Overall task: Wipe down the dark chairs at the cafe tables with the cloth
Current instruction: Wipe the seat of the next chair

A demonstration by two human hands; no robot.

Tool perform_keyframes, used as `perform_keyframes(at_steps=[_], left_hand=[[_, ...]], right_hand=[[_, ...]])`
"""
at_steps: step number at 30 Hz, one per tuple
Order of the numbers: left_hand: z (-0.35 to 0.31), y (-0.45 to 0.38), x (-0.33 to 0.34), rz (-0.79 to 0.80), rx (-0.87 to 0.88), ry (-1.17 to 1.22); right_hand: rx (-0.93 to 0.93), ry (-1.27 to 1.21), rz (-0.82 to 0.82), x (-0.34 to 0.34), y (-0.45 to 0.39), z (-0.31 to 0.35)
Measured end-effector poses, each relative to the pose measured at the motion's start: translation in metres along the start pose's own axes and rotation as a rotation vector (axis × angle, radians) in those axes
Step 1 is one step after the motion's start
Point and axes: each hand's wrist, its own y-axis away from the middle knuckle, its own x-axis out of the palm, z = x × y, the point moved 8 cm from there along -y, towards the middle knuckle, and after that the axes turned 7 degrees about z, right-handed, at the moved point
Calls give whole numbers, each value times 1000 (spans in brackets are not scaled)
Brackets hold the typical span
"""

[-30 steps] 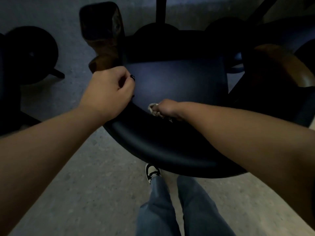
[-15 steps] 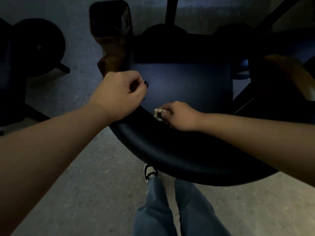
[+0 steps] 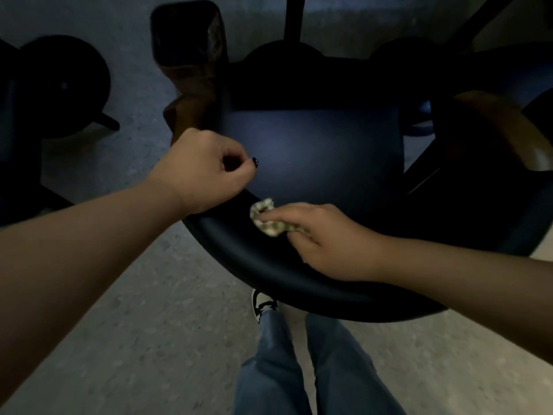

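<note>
Cloth (image 3: pixel 266 218): bunched, pale, pinched under my right hand's (image 3: pixel 326 238) curled fingers and pressed onto the top rim of the chair (image 3: pixel 314 157) back, near its left end. My left hand (image 3: pixel 206 172) sits just beside it with fingers curled over the rim; I cannot tell how firmly it grips. The chair is dark, its seat tucked toward a table leg (image 3: pixel 291 19). Beyond: a brown chair (image 3: pixel 191 64) at left, grey floor (image 3: pixel 134 324), my jeans (image 3: pixel 299 369) and one shoe (image 3: pixel 263 304) below.

One chair (image 3: pixel 314 163), one cloth (image 3: pixel 266 220), two hands.
</note>
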Motion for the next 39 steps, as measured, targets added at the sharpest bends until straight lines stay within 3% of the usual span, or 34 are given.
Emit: perform_keyframes(at_steps=[3,5,8,10,13,18,19,21,24,28,34,37,39], left_hand=[[-3,1,0,31,-7,-14],[-5,0,0,41,-2,-6],[-5,0,0,4,11,-29],[-3,1,-1,-19,8,-38],[-2,1,-1,-23,0,-56],[-3,0,-2,-25,14,-28],[-3,0,-2,-26,11,-23],[-2,0,-1,-38,10,-25],[1,0,-2,-57,16,-24],[4,-1,-2,-71,25,17],[4,-1,-3,-94,47,50],[4,1,-4,-115,41,68],[1,2,-6,-123,52,60]], right_hand=[[207,156,114,-7,2,-37],[355,175,87,-18,5,-52],[268,-53,-76,-15,-7,-21],[193,-91,-94,2,-7,0],[202,56,-57,-1,14,-12],[527,473,161,-43,43,-76],[527,477,117,-48,38,-76],[416,253,-28,-42,23,-57],[215,25,-27,-6,16,-19],[298,232,69,-24,45,-50],[587,768,319,-122,85,-124],[701,866,303,-156,78,-146],[712,884,362,-139,71,-150]])
